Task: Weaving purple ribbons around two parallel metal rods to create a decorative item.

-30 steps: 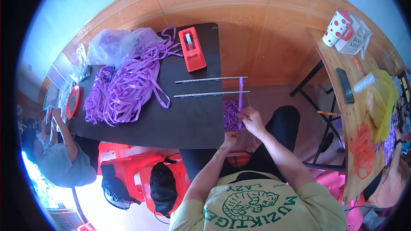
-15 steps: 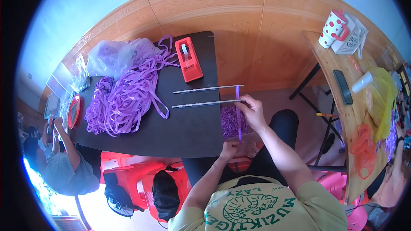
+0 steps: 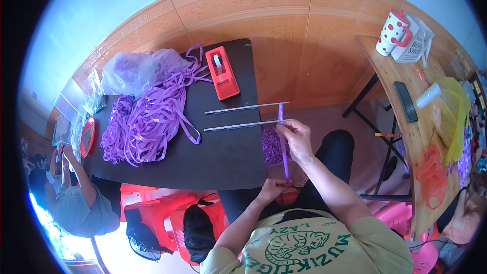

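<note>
Two thin metal chopsticks, the far one (image 3: 243, 108) and the near one (image 3: 238, 126), lie side by side on the dark table with their tips sticking out past its right edge. A strip of purple ribbon (image 3: 284, 161) spans the two tips and runs down taut toward my body. My right hand (image 3: 297, 139) pinches the ribbon at the tip of the near chopstick. Lower down, my closed left hand (image 3: 273, 191) grips the ribbon's lower part; its very end is hidden in my fingers.
On the dark table (image 3: 213, 165) lie a heap of purple ribbon (image 3: 152, 116), a plastic bag (image 3: 132, 71) and a red tape dispenser (image 3: 222, 73). Purple pieces (image 3: 272, 144) sit below its edge. A wooden table (image 3: 388, 78) at right bears a phone (image 3: 405, 102) and a dotted tumbler (image 3: 391, 33). People sit at both sides.
My left hand has moved down toward my body, and a longer stretch of ribbon shows between my hands. The right hand has shifted slightly down, staying by the near chopstick's tip.
</note>
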The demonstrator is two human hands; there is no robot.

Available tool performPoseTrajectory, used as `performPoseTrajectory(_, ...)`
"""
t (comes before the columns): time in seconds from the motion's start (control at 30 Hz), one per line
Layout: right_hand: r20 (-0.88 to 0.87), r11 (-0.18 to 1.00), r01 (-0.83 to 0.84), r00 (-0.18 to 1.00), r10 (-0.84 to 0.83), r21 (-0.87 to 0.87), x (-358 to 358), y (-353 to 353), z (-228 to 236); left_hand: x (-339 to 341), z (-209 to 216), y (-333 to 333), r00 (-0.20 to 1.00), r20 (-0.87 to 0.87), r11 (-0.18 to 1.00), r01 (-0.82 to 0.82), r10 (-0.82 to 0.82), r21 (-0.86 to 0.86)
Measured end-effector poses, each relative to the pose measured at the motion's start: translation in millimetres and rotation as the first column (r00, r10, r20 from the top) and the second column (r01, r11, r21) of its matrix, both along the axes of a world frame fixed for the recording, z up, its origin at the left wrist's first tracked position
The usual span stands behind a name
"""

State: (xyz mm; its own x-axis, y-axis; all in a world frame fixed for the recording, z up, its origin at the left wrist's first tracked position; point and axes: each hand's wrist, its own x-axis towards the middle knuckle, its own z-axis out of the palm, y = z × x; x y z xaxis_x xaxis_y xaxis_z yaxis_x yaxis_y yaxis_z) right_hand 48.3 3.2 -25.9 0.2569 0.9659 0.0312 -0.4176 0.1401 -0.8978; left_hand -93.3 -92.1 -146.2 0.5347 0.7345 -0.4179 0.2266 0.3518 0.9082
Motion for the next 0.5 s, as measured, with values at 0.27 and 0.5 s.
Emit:
performPoseTrajectory(0.27,-0.08,0.997,-0.026,0.997,0.02,-0.075,-2.6,-5.9,11.2,-11.4,40.9,-17.6,0.985,-0.043,0.986,0.168,-0.168,-0.001)
performPoseTrajectory(0.5,-0.132,0.99,-0.066,0.99,0.049,-0.126,-10.6,-11.9,34.6,-15.1,70.8,-21.4,0.97,0.132,0.979,0.204,-0.205,0.02)
